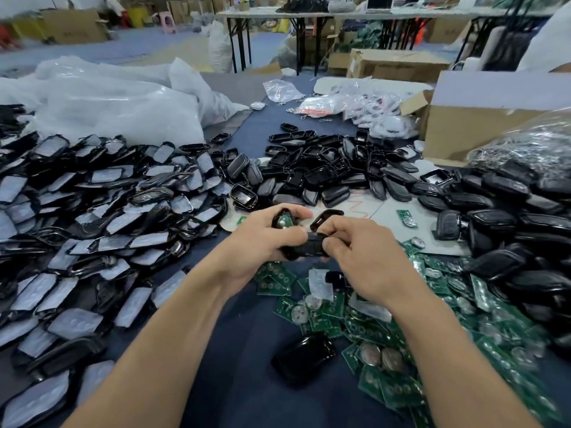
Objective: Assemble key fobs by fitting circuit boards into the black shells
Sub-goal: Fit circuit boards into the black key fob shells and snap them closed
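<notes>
1. Left hand [262,239]: closed round a shell half [282,222] with a green board [287,218] seated in it, held up between fingers and thumb. Thumb also touches the fob part in the middle.
2. Right hand [361,251]: fingers curled, pinching a black fob part [306,247] from the right, thumb on its end. Both hands meet over this part, raised above the table.
3. Second black shell [327,218] sits just behind the right fingers; can't tell if it's held or lying on the table.
4. Loose boards [386,341]: green pile on the blue table [241,350] below and right of the hands, some with round coin cells [370,355] facing up.
5. One glossy shell [304,359] lies alone on the table near the bottom, touching the left edge of the board pile.
6. Empty shell pile [324,171]: behind the hands, centre. More black shells [519,230] heaped on the right.
7. Left side: big spread of fobs with white film [77,211] on their faces.
8. White plastic bags [117,103] far left, cardboard box [469,125] far right.
</notes>
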The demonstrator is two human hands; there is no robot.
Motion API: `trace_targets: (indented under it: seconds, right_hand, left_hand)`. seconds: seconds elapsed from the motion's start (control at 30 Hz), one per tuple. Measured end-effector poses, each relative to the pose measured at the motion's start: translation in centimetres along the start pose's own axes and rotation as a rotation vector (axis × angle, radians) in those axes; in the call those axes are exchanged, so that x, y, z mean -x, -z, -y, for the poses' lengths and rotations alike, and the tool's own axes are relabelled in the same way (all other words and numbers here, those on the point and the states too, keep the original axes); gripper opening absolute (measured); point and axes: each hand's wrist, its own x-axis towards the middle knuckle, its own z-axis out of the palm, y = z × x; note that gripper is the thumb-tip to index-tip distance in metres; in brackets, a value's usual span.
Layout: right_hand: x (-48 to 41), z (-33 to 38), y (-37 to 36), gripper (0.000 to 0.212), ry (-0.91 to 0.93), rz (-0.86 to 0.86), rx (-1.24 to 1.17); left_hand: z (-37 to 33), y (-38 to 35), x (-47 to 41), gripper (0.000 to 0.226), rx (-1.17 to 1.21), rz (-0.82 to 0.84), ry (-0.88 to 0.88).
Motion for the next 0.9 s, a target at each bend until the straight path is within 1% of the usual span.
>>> trace_targets:
  seconds: [0.07,0.17,0.23,0.27,0.33,0.4,0.5,0.57,0.67,0.7,0.8,0.9]
  right_hand:
    - [0.0,-0.1,-0.1,0.029,-0.004,-0.017,-0.002]
    - [0.1,0.2,-0.5,0.016,-0.009,-0.144,0.000]
    - [0.3,0.4,-0.8,0.035,0.034,-0.228,0.080]
    - [0.5,0.6,-1.0,0.043,0.069,-0.235,0.118]
    - [0.7,1.2,-1.6,0.047,0.136,-0.200,0.150]
    - [0.9,1.5,-2.2,0.042,0.155,-0.189,0.165]
    - [0.9,1.5,-2.6,0.034,0.149,-0.247,0.161]
    - [0.8,1.4,-2.6,0.034,0.147,-0.275,0.136]
    - [0.5,0.9,-2.6,0.034,0.078,-0.303,0.000]
    - [0.4,0.7,-2.6,0.037,0.048,-0.310,-0.069]
    - [-0.1,0.0,-2.6,0.048,-0.053,-0.270,-0.364]
    - [-0.6,-0.6,-2.8,0.050,-0.120,-0.258,-0.655]
  left_hand:
    - [0.1,0.1,0.0,0.033,0.019,0.005,0.006]
    - [0.0,0.2,-0.2,0.026,0.080,-0.059,0.023]
    - [0.0,0.1,-0.3,0.024,0.101,-0.121,0.033]
    - [0.1,0.0,-0.4,0.025,0.104,-0.143,0.033]
    - [0.1,0.0,-0.4,0.027,0.093,-0.165,0.028]
    - [0.0,0.0,-0.4,0.028,0.087,-0.160,0.028]
    - [-0.1,0.0,-0.2,0.022,0.119,-0.110,0.029]
    - [-0.3,0.0,0.2,0.024,0.218,-0.041,0.048]
    - [-0.8,0.2,0.4,0.031,0.392,0.019,0.079]
    - [-0.9,0.2,0.4,0.030,0.383,0.015,0.069]
    - [-0.8,-0.1,0.3,0.031,0.209,-0.024,0.010]
    - [-0.7,-0.4,0.2,0.033,0.130,-0.118,-0.035]
